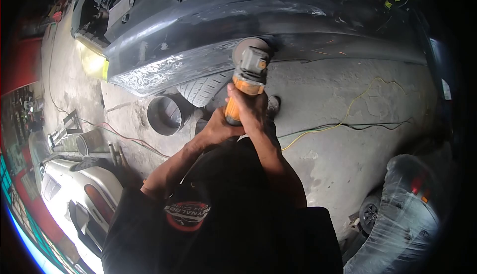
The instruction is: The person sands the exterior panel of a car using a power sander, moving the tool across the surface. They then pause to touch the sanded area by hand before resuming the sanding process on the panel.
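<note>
An orange and grey angle grinder (248,78) is held in both hands, its round disc (247,48) against or very near the lower side of a dark car body (184,45). Orange sparks show to the right of the disc. My left hand (218,126) or the arm entering from the left wraps the rear of the grinder's body. Around the handle, nearer the head, my right hand (251,106) is closed. Bare, scuffed metal shines on the panel left of the disc.
Beneath the panel are a tire (202,91) and a round metal drum (165,115). Yellow (348,109) and dark cables cross the concrete floor. A white car (79,184) stands at lower left, a plastic-covered vehicle (397,224) at lower right. A shoe is near the grinder.
</note>
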Demonstrator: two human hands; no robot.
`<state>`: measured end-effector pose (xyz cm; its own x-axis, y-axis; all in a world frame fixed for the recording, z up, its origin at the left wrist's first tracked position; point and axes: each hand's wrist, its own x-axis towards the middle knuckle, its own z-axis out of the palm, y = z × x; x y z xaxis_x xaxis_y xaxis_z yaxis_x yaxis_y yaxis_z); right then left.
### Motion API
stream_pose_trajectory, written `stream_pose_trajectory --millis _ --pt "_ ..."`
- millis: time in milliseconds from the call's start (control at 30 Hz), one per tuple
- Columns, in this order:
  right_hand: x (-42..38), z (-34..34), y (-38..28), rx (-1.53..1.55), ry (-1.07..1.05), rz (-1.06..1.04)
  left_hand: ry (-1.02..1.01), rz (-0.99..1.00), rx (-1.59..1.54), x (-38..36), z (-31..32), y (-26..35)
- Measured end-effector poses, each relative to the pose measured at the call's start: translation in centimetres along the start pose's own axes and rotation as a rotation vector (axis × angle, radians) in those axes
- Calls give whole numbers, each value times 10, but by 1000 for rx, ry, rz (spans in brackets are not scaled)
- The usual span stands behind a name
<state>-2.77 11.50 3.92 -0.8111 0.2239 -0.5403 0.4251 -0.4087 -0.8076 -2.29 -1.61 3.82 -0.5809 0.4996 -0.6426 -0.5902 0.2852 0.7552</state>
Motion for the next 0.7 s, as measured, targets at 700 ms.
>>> stream_pose_trajectory --millis 700 --pt "-6 20 43 5 -266 -76 230 62 92 -35 -5 -37"
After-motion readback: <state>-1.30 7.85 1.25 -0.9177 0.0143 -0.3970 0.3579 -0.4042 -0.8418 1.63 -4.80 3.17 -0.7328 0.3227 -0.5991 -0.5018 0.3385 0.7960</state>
